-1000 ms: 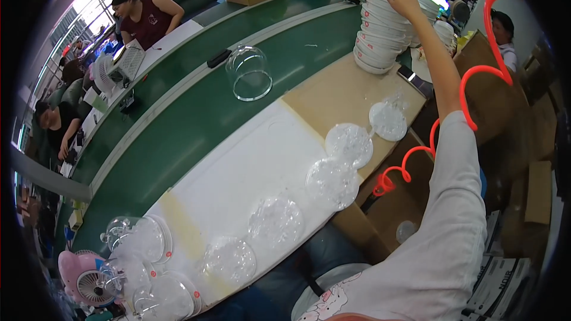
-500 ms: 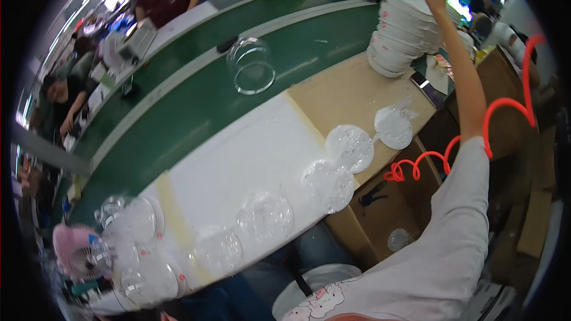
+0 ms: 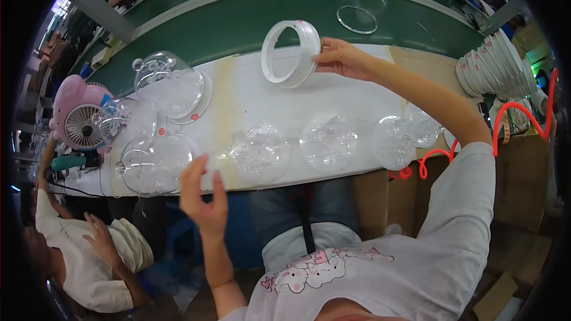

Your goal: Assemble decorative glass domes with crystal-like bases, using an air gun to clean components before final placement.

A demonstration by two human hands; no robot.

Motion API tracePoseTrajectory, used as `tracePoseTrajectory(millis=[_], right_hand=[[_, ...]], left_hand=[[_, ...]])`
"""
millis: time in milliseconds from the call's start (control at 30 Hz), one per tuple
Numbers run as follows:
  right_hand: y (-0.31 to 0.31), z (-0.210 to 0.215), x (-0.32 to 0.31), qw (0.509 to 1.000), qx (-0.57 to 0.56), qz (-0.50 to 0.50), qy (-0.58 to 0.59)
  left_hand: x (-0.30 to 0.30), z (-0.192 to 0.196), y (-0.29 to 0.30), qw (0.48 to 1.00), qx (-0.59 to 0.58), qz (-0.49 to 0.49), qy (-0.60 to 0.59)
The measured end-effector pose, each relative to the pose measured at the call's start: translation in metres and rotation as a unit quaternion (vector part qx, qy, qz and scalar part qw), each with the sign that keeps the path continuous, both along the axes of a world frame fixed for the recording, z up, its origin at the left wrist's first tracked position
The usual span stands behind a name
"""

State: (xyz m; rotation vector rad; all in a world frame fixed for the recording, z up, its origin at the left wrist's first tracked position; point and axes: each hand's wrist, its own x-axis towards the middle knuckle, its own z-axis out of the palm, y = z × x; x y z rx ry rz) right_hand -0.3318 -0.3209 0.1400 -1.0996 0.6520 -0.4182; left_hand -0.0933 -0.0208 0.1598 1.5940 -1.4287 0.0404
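Above the white work surface (image 3: 267,98), my right hand (image 3: 342,58) pinches the outer wall of a white plastic ring (image 3: 307,53), which stands on edge in the air with its opening showing. My left hand (image 3: 204,199) holds nothing; its fingers are spread at the near edge of the surface. Closest to it are a clear dome (image 3: 156,166) lying at the left and a round transparent piece (image 3: 259,154), wrinkled and shiny. Similar pieces (image 3: 329,144) continue in a row to the right. Two more clear domes (image 3: 172,86) (image 3: 128,116) with white rims sit farther left.
A leaning stack of white rings (image 3: 493,65) stands at the far right, near a coiled red hose (image 3: 505,107). One clear dome (image 3: 363,9) rests on the green belt (image 3: 238,30). A pink fan (image 3: 71,101) and a co-worker (image 3: 89,255) are at the left; cardboard boxes (image 3: 464,178) lie right.
My right hand has come from the ring stack toward the middle, carrying a white ring. My left hand has come into view. The view has turned left.
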Motion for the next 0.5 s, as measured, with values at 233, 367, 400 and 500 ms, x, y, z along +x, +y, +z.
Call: tracePoseTrajectory(millis=[233, 367, 400, 500], right_hand=[[0.005, -0.008, -0.014, 0.938, -0.076, 0.209, 0.264], [0.008, 0.033, -0.003, 0.792, -0.284, 0.392, 0.372], [0.003, 0.035, -0.002, 0.805, -0.352, 0.332, 0.343], [0.037, 0.09, 0.053, 0.751, -0.527, 0.276, 0.286]], left_hand=[[0.015, -0.044, 0.019, 0.992, 0.051, 0.004, 0.119], [0.035, -0.045, -0.004, 0.985, 0.035, 0.006, 0.168], [0.039, -0.04, -0.014, 0.983, 0.047, 0.0, 0.177], [0.069, -0.009, -0.05, 0.979, 0.07, -0.111, 0.156]])
